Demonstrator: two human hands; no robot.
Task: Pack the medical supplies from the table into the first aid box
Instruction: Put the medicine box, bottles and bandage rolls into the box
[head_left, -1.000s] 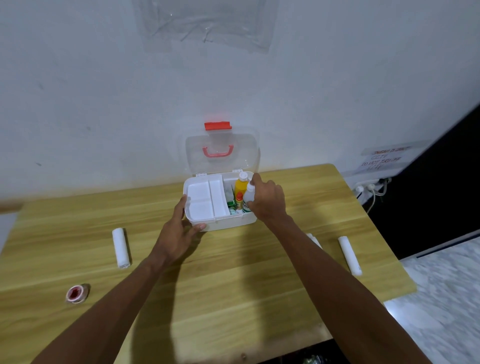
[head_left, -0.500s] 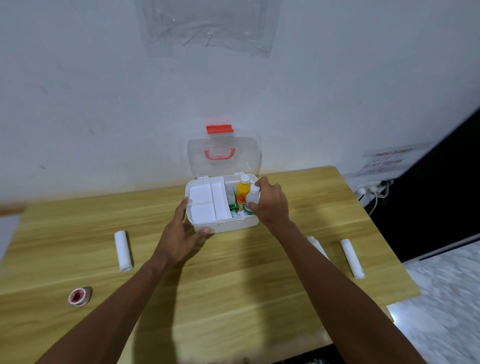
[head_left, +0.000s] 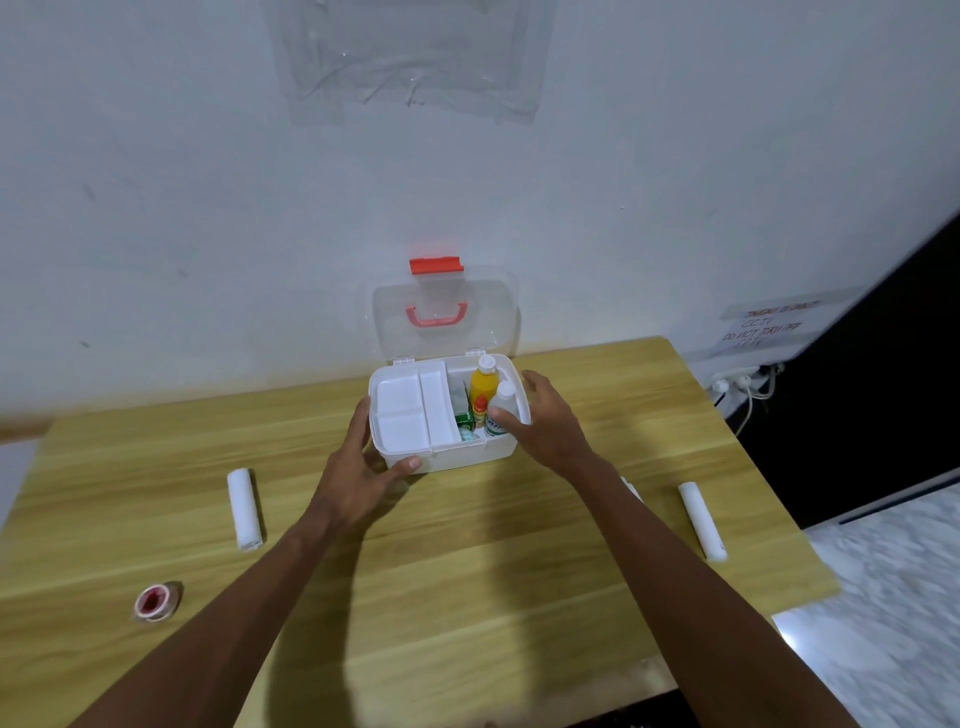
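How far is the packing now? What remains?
Done: yellow bottle, small red-capped bottle and green carton stand in the first aid box. In hand: left hand grips the box; right hand has its thumb on the white bottle inside. To do: left bandage roll, right bandage roll, third roll half hidden behind the forearm, tape roll.

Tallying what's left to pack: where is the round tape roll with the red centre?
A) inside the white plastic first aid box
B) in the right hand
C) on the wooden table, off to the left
C: the round tape roll with the red centre lies on the wooden table, apart from the open white plastic first aid box.
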